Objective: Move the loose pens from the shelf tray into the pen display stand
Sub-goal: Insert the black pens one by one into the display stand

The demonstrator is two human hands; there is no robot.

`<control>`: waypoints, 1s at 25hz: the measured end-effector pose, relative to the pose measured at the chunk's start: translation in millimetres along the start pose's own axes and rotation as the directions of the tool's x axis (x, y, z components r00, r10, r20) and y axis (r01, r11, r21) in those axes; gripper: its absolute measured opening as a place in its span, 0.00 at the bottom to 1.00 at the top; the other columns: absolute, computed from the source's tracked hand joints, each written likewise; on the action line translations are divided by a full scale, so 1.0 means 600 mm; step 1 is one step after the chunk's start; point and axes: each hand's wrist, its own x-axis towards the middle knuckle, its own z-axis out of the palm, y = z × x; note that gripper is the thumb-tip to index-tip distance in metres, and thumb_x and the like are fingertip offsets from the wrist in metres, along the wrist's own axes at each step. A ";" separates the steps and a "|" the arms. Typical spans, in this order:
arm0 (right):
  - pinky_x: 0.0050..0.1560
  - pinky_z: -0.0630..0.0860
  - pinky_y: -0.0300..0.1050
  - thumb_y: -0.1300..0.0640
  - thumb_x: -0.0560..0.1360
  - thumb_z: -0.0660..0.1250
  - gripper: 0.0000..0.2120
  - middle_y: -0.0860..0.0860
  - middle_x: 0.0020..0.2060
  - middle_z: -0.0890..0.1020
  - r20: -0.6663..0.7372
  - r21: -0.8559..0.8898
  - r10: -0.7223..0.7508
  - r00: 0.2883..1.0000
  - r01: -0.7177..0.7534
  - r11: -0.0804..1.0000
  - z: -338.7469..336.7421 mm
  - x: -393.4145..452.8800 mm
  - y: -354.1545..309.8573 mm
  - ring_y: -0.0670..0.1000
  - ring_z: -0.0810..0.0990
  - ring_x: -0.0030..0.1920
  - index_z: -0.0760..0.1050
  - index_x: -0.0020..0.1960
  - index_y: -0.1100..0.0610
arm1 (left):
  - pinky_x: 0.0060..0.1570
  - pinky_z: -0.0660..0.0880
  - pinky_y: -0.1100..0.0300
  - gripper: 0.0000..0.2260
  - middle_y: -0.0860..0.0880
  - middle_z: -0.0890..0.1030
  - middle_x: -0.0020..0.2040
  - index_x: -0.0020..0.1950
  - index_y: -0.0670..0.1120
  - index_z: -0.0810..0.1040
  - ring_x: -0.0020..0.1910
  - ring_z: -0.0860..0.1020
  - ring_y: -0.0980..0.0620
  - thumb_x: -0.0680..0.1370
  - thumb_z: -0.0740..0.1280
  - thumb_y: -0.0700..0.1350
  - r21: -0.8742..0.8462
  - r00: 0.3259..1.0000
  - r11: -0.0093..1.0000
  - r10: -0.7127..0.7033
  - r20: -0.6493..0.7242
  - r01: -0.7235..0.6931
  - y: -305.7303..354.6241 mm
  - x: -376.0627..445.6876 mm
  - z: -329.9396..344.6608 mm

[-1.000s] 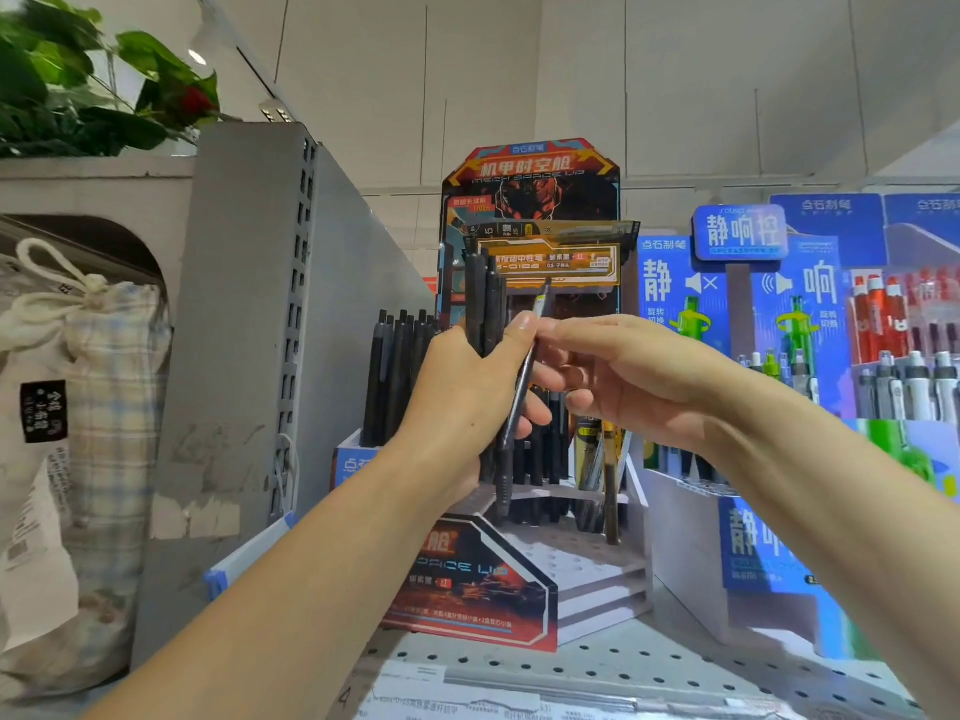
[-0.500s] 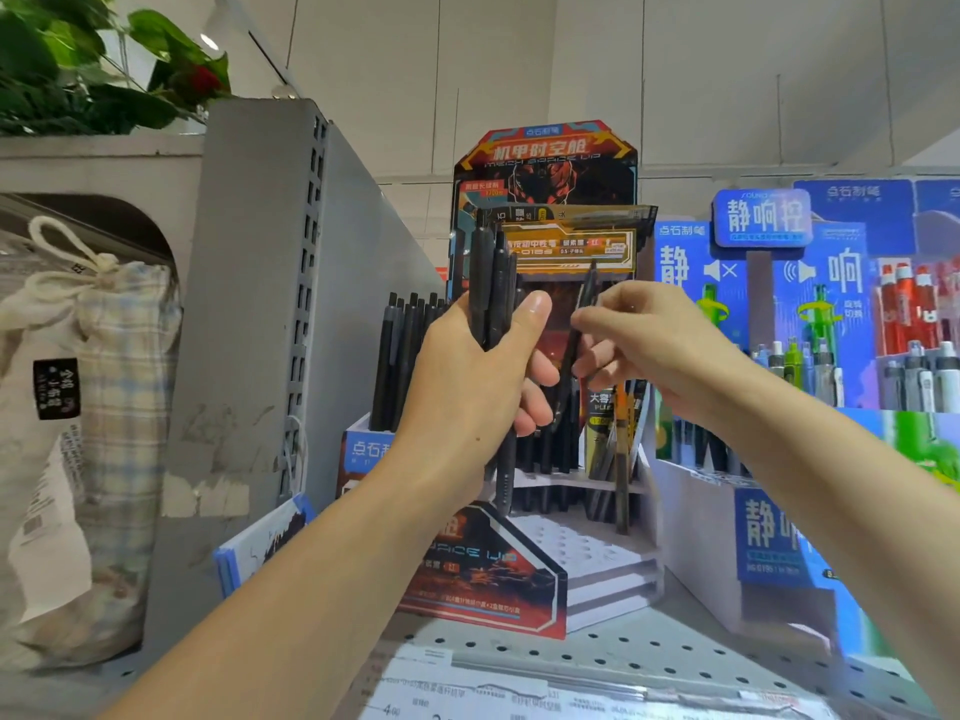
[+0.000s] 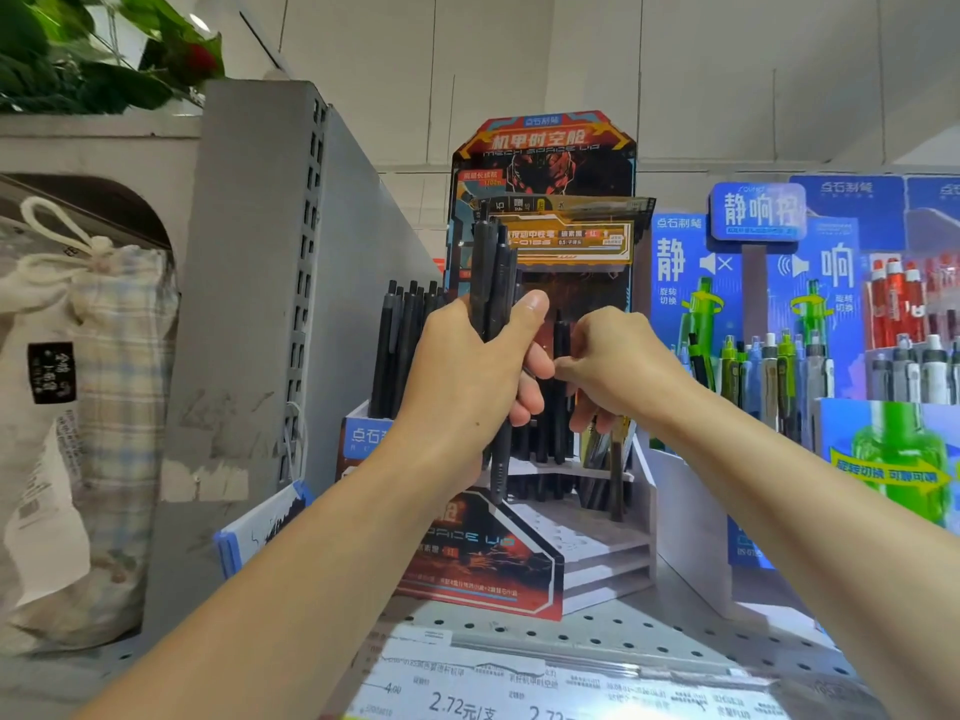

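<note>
My left hand (image 3: 467, 376) grips a bundle of black pens (image 3: 493, 272) upright in front of the red and black pen display stand (image 3: 540, 158). My right hand (image 3: 613, 366) is just right of it, fingers curled round one black pen (image 3: 560, 335) that stands down among the pens on the stand's upper tier. The stand's white stepped tiers (image 3: 587, 543) with rows of holes lie below both hands. The lower end of the right hand's pen is hidden behind the fingers.
Behind my left hand a blue box (image 3: 363, 433) holds more black pens (image 3: 402, 345). A grey shelf divider (image 3: 249, 304) and a checked cloth bag (image 3: 78, 407) stand left. Blue displays of green and red pens (image 3: 779, 376) stand right. The perforated shelf (image 3: 623, 631) carries price labels along its front.
My right hand has taken one pen away from the bundle and lowered it into the stand's upper tier. My left hand kept the bundle upright in place.
</note>
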 end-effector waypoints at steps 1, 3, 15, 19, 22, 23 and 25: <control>0.34 0.85 0.54 0.59 0.81 0.66 0.08 0.60 0.32 0.85 0.008 -0.016 0.014 1.000 -0.014 1.000 0.001 0.002 -0.001 0.55 0.85 0.27 0.75 0.50 0.65 | 0.26 0.75 0.64 0.13 0.51 0.81 0.30 0.52 0.44 0.79 0.25 0.76 0.54 0.81 0.65 0.53 0.000 1.000 1.000 -0.005 -0.002 0.005 0.000 0.001 -0.001; 0.32 0.84 0.51 0.59 0.81 0.66 0.08 0.60 0.33 0.85 0.028 -0.045 0.043 0.999 -0.041 0.998 0.002 0.005 -0.006 0.56 0.85 0.27 0.75 0.52 0.65 | 0.26 0.75 0.64 0.12 0.51 0.81 0.30 0.52 0.44 0.79 0.25 0.76 0.54 0.81 0.66 0.53 -0.009 1.000 1.000 -0.014 -0.001 0.014 0.001 0.001 -0.002; 0.45 0.85 0.57 0.69 0.80 0.62 0.12 0.61 0.52 0.81 0.042 -0.274 0.067 0.997 -0.053 0.960 0.024 0.005 -0.031 0.63 0.85 0.45 0.71 0.62 0.63 | 0.24 0.73 0.63 0.11 0.50 0.81 0.30 0.51 0.44 0.79 0.25 0.75 0.53 0.81 0.66 0.52 -0.036 0.999 0.998 -0.046 0.009 0.046 0.013 -0.002 -0.004; 0.47 0.84 0.58 0.70 0.78 0.64 0.17 0.61 0.55 0.78 0.029 -0.282 0.064 0.998 -0.054 0.958 0.022 0.006 -0.033 0.63 0.83 0.50 0.67 0.65 0.61 | 0.24 0.73 0.63 0.12 0.49 0.81 0.30 0.52 0.43 0.79 0.24 0.75 0.53 0.81 0.67 0.52 -0.042 0.999 0.998 -0.053 0.010 0.054 0.014 -0.004 -0.005; 0.47 0.83 0.55 0.70 0.77 0.65 0.21 0.61 0.58 0.77 0.029 -0.324 0.062 0.998 -0.049 0.945 0.022 0.004 -0.032 0.63 0.81 0.53 0.65 0.68 0.62 | 0.23 0.73 0.63 0.12 0.49 0.80 0.29 0.52 0.43 0.79 0.24 0.75 0.54 0.81 0.67 0.51 -0.042 0.998 0.997 -0.058 0.004 0.058 0.014 -0.007 -0.003; 0.45 0.82 0.53 0.70 0.77 0.65 0.22 0.61 0.58 0.77 0.030 -0.341 0.067 0.997 -0.053 0.939 0.022 0.004 -0.034 0.63 0.81 0.53 0.66 0.69 0.63 | 0.23 0.73 0.63 0.11 0.49 0.80 0.29 0.52 0.43 0.79 0.24 0.74 0.54 0.81 0.67 0.51 -0.044 0.998 0.997 -0.058 0.004 0.058 0.014 -0.008 -0.003; 0.41 0.80 0.50 0.70 0.77 0.65 0.23 0.60 0.55 0.78 0.052 -0.360 0.084 0.995 -0.060 0.931 0.021 0.004 -0.037 0.61 0.82 0.49 0.66 0.71 0.64 | 0.23 0.73 0.63 0.11 0.49 0.80 0.29 0.52 0.43 0.79 0.24 0.74 0.53 0.81 0.67 0.51 -0.049 0.998 0.997 -0.059 0.003 0.059 0.014 -0.008 -0.002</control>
